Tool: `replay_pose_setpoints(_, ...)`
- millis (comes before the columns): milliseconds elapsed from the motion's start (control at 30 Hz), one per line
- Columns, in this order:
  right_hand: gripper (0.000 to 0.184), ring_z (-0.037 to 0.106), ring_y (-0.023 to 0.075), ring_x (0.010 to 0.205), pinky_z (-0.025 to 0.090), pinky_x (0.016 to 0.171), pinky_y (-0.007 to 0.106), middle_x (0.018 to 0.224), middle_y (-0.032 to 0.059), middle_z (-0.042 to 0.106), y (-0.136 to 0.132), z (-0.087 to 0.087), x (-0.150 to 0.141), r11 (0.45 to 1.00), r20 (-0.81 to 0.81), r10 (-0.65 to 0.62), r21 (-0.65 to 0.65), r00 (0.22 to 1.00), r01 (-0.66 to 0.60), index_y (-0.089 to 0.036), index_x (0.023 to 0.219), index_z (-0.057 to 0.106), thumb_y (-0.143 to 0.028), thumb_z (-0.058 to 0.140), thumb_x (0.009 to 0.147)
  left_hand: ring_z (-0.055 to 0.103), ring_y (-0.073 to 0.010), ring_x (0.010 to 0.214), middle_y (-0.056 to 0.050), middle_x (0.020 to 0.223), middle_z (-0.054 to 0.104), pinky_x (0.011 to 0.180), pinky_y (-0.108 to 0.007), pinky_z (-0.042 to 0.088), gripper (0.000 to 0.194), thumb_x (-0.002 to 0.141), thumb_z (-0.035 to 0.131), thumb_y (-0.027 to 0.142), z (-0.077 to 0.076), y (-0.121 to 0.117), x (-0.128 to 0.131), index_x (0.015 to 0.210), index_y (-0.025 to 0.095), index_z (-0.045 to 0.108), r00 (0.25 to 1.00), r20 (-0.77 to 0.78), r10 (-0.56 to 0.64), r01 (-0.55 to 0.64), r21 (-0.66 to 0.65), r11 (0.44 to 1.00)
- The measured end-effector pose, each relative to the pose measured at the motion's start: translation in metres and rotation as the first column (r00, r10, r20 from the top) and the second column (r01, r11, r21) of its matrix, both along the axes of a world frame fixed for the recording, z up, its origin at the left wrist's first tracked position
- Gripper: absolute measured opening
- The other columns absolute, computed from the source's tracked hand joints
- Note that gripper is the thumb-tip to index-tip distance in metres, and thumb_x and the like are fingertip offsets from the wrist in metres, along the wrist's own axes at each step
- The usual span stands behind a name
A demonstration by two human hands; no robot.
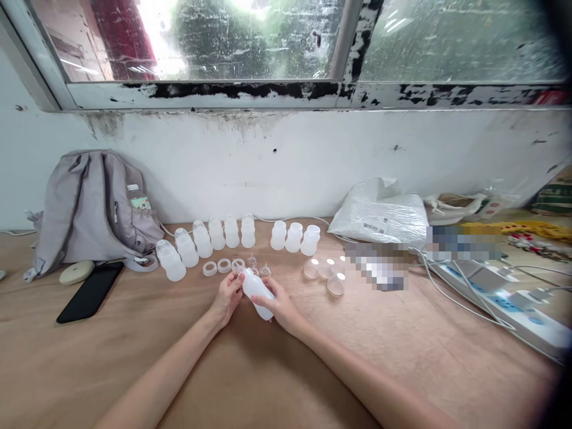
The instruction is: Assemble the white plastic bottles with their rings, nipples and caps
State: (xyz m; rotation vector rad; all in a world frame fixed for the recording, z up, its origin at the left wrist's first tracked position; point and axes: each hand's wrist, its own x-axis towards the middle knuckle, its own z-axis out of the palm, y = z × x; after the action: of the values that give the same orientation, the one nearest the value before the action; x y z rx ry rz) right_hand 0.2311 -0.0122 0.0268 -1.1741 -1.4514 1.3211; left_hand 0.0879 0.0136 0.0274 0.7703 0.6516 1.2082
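Observation:
Above the table, in the middle of the head view, a translucent white baby bottle [257,293] is tilted with its top toward the upper left. My right hand [280,304] wraps round its body. At the top end, the fingers of my left hand [229,297] pinch the neck area; whatever small part they cover there is hidden. Just beyond my hands lie white collar rings [210,269] and clear silicone nipples [265,270]. Capped bottles [202,239] stand in a curved row behind, and three bottles without tops [294,237] stand to their right. Clear domed caps [335,287] sit right of my hands.
A grey backpack [96,202], a black phone [90,292] and a cream oval case [77,272] are on the left. On the right are a white plastic bag [379,214], a power strip [527,316] with cables, and blurred items. A wall with a window closes the back.

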Motion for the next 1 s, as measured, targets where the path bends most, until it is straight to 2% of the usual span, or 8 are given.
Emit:
replay_pose_setpoints(367, 0.032, 0.046, 0.0082, 0.039, 0.027, 0.025, 0.015, 0.065, -0.0021, 0.052, 0.01, 0.007, 0.008, 0.985, -0.137, 0.099, -0.13, 0.986, -0.117, -0.018, 0.087, 0.047, -0.034, 0.061, 0.063, 0.057, -0.014, 0.075, -0.006, 0.078, 0.064, 0.076, -0.025, 0.041, 0.02, 0.068, 0.065, 0.029, -0.003, 0.005, -0.004, 0.076, 0.011, 0.064, 0.998, -0.029, -0.049, 0.05, 0.033, 0.998)
replay_pose_setpoints(433, 0.032, 0.047, 0.0096, 0.037, 0.025, 0.026, 0.016, 0.059, -0.0015, 0.054, 0.012, 0.008, 0.012, 0.943, -0.274, 0.163, -0.238, 0.948, -0.231, -0.017, 0.09, 0.046, -0.035, 0.057, 0.066, 0.057, -0.014, 0.076, -0.005, 0.077, 0.064, 0.076, -0.025, 0.041, 0.02, 0.069, 0.064, 0.029, -0.002, 0.004, -0.004, 0.077, 0.011, 0.064, 0.998, -0.033, -0.057, 0.059, 0.05, 0.997)
replay_pose_setpoints(567, 0.037, 0.046, 0.0102, 0.035, 0.018, 0.027, 0.018, 0.055, 0.0017, 0.054, 0.01, 0.007, 0.014, 0.781, -0.585, 0.197, -0.391, 0.787, -0.486, -0.013, 0.087, 0.047, -0.046, 0.042, 0.07, 0.057, -0.0146, 0.078, -0.006, 0.078, 0.064, 0.077, -0.025, 0.039, 0.019, 0.07, 0.063, 0.028, 0.001, 0.001, -0.004, 0.079, 0.011, 0.064, 0.997, -0.039, -0.062, 0.064, 0.077, 0.995)
replay_pose_setpoints(667, 0.04, 0.043, 0.0088, 0.036, 0.015, 0.029, 0.018, 0.057, 0.0011, 0.052, 0.004, 0.011, 0.008, 0.76, -0.643, 0.164, -0.401, 0.748, -0.511, -0.013, 0.086, 0.046, -0.05, 0.038, 0.071, 0.057, -0.0169, 0.079, -0.007, 0.078, 0.064, 0.077, -0.026, 0.039, 0.021, 0.07, 0.063, 0.028, 0.003, -0.001, -0.005, 0.081, 0.01, 0.064, 0.997, -0.023, -0.069, 0.071, 0.05, 0.996)
replay_pose_setpoints(733, 0.04, 0.045, 0.0092, 0.04, 0.017, 0.032, 0.018, 0.061, 0.0011, 0.052, -0.002, 0.018, 0.002, 0.81, -0.542, 0.165, -0.402, 0.824, -0.426, -0.015, 0.089, 0.044, -0.051, 0.037, 0.073, 0.058, -0.0193, 0.079, -0.007, 0.08, 0.065, 0.078, -0.029, 0.04, 0.025, 0.07, 0.062, 0.031, 0.005, -0.001, -0.005, 0.085, 0.011, 0.064, 0.995, 0.025, -0.092, 0.092, -0.004, 0.996)
replay_pose_setpoints(833, 0.039, 0.052, 0.0132, 0.055, 0.027, 0.043, 0.02, 0.072, 0.0026, 0.055, -0.01, 0.028, -0.005, 0.965, -0.061, 0.133, -0.22, 0.989, -0.143, -0.018, 0.095, 0.043, -0.048, 0.047, 0.07, 0.056, -0.0251, 0.091, -0.01, 0.097, 0.063, 0.084, -0.037, 0.039, 0.043, 0.071, 0.056, 0.044, 0.009, -0.002, -0.006, 0.101, 0.013, 0.059, 0.973, 0.149, -0.176, 0.19, -0.09, 0.978)
replay_pose_setpoints(933, 0.041, 0.054, 0.0184, 0.07, 0.033, 0.056, 0.025, 0.079, 0.0039, 0.057, -0.017, 0.03, -0.008, 0.988, 0.435, -0.056, 0.155, 0.899, -0.013, -0.019, 0.102, 0.043, -0.04, 0.054, 0.068, 0.05, -0.0272, 0.103, -0.01, 0.111, 0.057, 0.087, -0.039, 0.037, 0.053, 0.07, 0.053, 0.052, 0.01, -0.005, -0.004, 0.108, 0.016, 0.054, 0.959, 0.173, -0.225, 0.245, -0.106, 0.964)
replay_pose_setpoints(1000, 0.04, 0.054, 0.0197, 0.071, 0.033, 0.059, 0.027, 0.078, 0.0039, 0.057, -0.021, 0.028, -0.01, 0.973, 0.53, -0.101, 0.228, 0.842, -0.026, -0.02, 0.103, 0.043, -0.038, 0.053, 0.069, 0.052, -0.0255, 0.101, -0.01, 0.107, 0.059, 0.086, -0.036, 0.038, 0.045, 0.069, 0.058, 0.047, 0.008, -0.008, -0.002, 0.102, 0.016, 0.057, 0.976, 0.109, -0.186, 0.2, -0.124, 0.972)
